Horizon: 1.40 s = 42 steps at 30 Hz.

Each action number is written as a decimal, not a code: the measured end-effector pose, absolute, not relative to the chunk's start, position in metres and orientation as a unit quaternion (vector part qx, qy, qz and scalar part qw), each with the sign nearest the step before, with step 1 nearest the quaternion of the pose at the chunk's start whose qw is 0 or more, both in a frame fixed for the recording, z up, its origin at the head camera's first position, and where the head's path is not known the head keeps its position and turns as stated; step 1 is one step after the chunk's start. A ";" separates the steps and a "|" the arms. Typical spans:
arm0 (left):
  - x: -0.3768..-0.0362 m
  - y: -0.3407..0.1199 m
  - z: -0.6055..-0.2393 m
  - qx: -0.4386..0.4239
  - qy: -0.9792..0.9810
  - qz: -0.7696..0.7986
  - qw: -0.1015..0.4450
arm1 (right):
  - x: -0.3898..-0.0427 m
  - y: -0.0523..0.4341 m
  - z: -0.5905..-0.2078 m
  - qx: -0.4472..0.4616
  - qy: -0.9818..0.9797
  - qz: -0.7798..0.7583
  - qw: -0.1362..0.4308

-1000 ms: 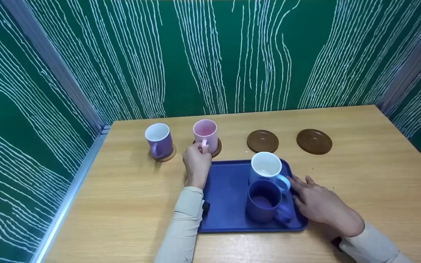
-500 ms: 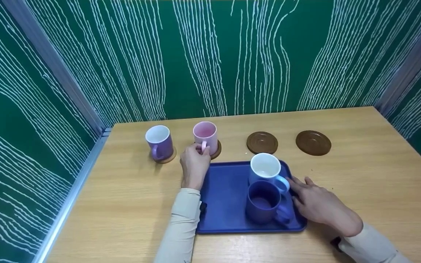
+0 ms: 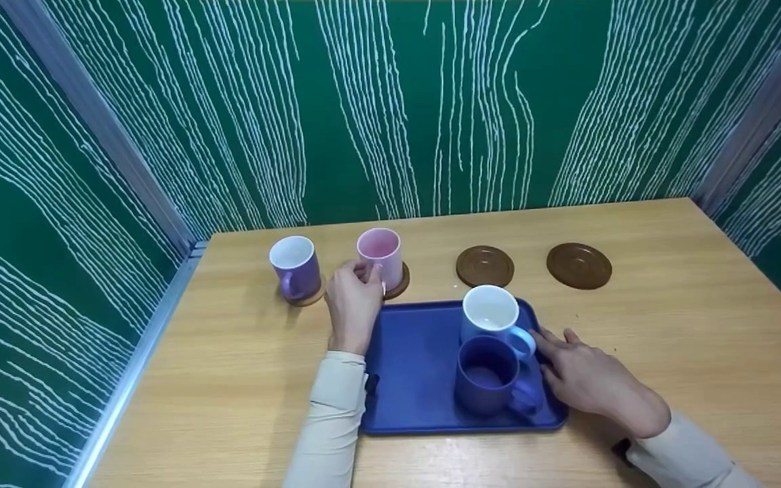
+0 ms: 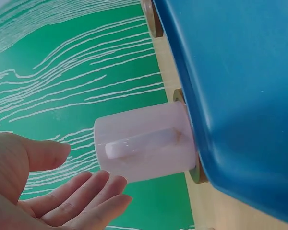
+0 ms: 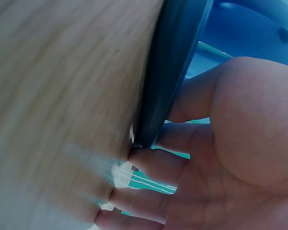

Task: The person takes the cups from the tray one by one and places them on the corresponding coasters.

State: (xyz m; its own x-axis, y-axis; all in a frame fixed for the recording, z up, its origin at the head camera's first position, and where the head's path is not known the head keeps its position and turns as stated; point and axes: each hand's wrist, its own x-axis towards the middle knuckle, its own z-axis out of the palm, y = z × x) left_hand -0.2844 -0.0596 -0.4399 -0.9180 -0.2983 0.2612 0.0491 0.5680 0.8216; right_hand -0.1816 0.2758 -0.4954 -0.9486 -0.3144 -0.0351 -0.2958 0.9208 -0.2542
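Pink mug [image 3: 379, 249] stands on a coaster [image 3: 398, 283] at 11 o'clock of the tray [image 3: 417, 359]. Left hand [image 3: 352, 303], fingers loosely apart, sits just beside its handle. Right hand [image 3: 590, 381] rests on the tray rim, fingers spread.

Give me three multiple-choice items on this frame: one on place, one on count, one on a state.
1. Where does the pink mug stand?
A. on a coaster
B. on the tray
C. on bare table

2. How many mugs are on the tray?
A. one
B. two
C. four

3. How is the left hand?
A. gripping the pink mug's handle
B. open beside the pink mug
C. flat on the tray

Answers: 1 A, a brown disc shows under it; 2 B, a white-lined one and a dark blue one; 3 B, the wrist view shows loose fingers off the handle.
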 end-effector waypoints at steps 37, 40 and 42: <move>-0.220 -0.040 -0.381 -0.024 -0.874 -0.404 0.270 | -0.182 0.276 -0.495 -0.152 0.979 -0.128 0.046; -0.218 -0.042 -0.389 -0.032 -0.880 -0.381 0.282 | -0.182 0.276 -0.494 -0.152 0.979 -0.128 0.045; -0.217 -0.043 -0.395 -0.040 -0.885 -0.367 0.284 | -0.182 0.276 -0.494 -0.153 0.979 -0.128 0.045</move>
